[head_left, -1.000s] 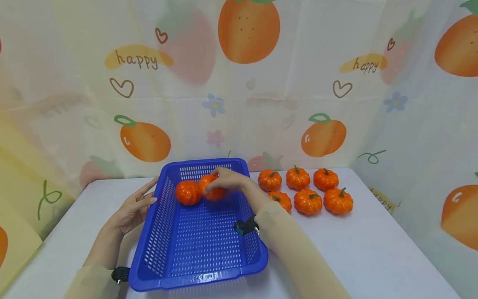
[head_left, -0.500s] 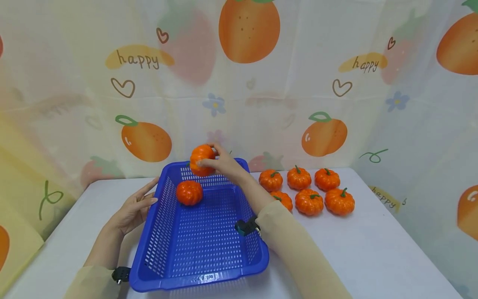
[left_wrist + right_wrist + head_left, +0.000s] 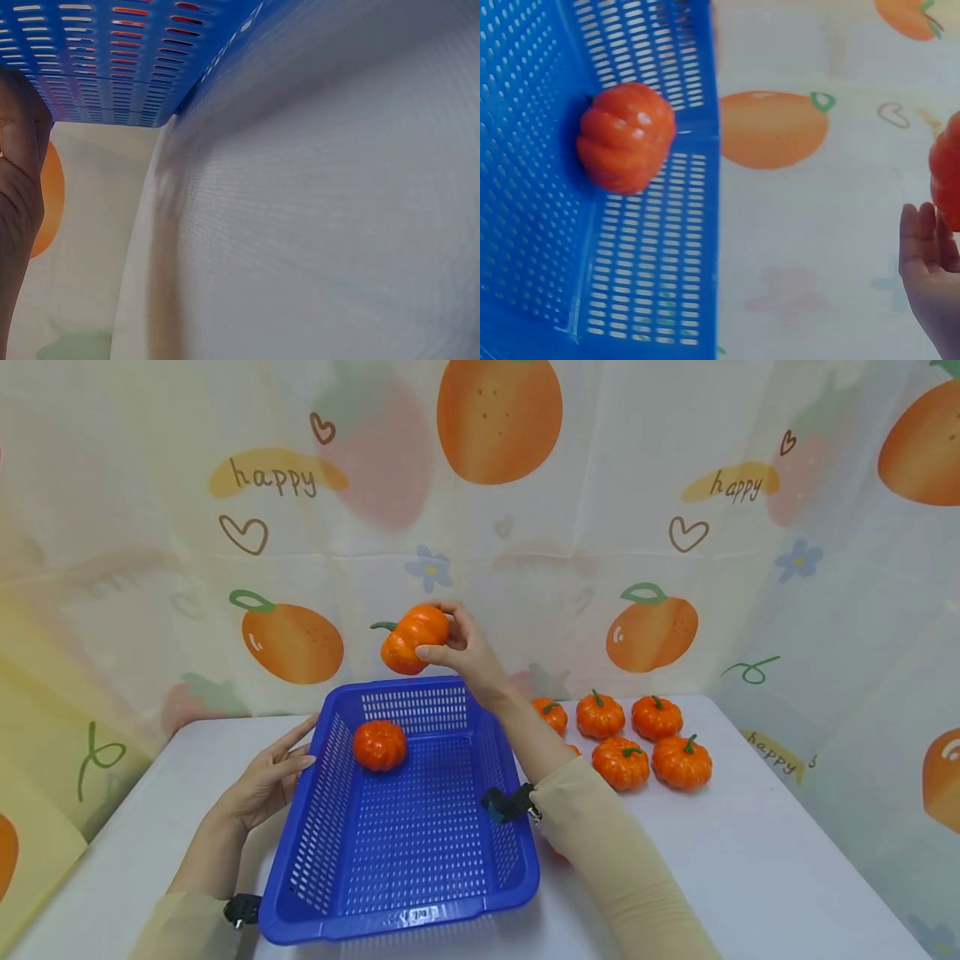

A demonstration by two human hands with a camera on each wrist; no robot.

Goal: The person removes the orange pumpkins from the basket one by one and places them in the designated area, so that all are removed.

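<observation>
My right hand [image 3: 471, 653] holds a small orange pumpkin [image 3: 414, 638] between thumb and fingers, above the far rim of a blue plastic basket [image 3: 416, 839]. Its green stem points left. In the right wrist view this pumpkin [image 3: 946, 172] shows only at the right edge, with the fingers beside it. A second pumpkin [image 3: 380, 746] lies inside the basket, in the far left corner. At the basket's left side is my left hand [image 3: 264, 783], fingers extended along the outer wall and thumb at the rim. The left wrist view catches part of that hand [image 3: 19, 157] near the slotted wall.
Several more pumpkins [image 3: 621, 764] stand in rows on the white table [image 3: 720, 868], right of the basket. My right forearm partly covers some of them. A curtain [image 3: 517, 577] printed with fruit hangs close behind the table.
My right hand has lifted a pumpkin out of the basket, up above its far rim, and the stem has turned into view. The left hand and basket have stayed in place.
</observation>
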